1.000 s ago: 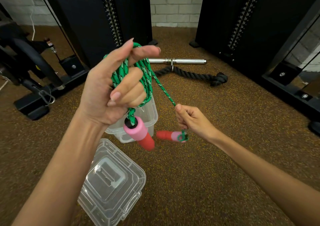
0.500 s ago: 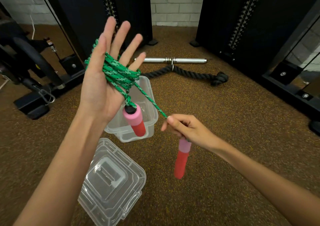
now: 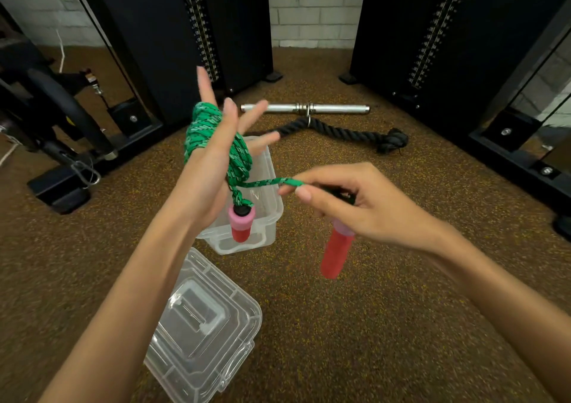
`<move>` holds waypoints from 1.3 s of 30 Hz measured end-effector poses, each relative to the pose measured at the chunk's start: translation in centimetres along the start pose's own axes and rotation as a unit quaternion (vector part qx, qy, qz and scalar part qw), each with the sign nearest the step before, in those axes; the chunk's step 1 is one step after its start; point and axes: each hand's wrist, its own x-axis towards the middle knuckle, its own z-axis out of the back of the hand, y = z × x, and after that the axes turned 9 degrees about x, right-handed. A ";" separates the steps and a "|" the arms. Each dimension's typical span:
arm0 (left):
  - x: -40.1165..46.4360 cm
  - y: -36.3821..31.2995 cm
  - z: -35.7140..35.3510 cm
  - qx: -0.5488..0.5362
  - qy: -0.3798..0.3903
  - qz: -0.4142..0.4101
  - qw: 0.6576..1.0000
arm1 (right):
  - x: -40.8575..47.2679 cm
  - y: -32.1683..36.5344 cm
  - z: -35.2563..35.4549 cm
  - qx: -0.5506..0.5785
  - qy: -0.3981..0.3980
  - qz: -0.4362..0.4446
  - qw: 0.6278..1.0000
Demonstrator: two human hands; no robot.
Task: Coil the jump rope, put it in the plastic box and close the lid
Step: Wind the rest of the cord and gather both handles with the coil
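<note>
Since a moment ago our right hand [image 3: 367,204] has swung up level, pinching the green braided jump rope [image 3: 216,143] coiled round our spread left hand [image 3: 216,152] above the open clear plastic box [image 3: 272,214]; we keep the tail taut and tuck it snugly.

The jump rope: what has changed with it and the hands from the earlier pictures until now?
The left hand opened from a fist to spread fingers, the green rope coiled around it. The right hand moved up and closer to the left hand, pinching the rope's free end; its handle swung from lying sideways to hanging down. The other handle still dangles below the left hand. The plastic box and the lid did not move.
</note>
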 end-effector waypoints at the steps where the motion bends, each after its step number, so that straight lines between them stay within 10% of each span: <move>1: -0.1 0.0 -0.2 0.004 0.014 0.009 1.000 | 0.1 0.1 0.3 -0.011 -0.018 0.010 1.000; 21: -1.7 -1.0 -1.8 0.062 0.259 0.156 0.951 | 0.7 -1.0 1.7 -0.014 -0.187 0.046 0.981; 39: -1.1 -0.5 -1.7 -0.294 0.331 0.190 0.876 | 0.9 -1.0 -1.6 0.158 -0.140 -0.018 0.977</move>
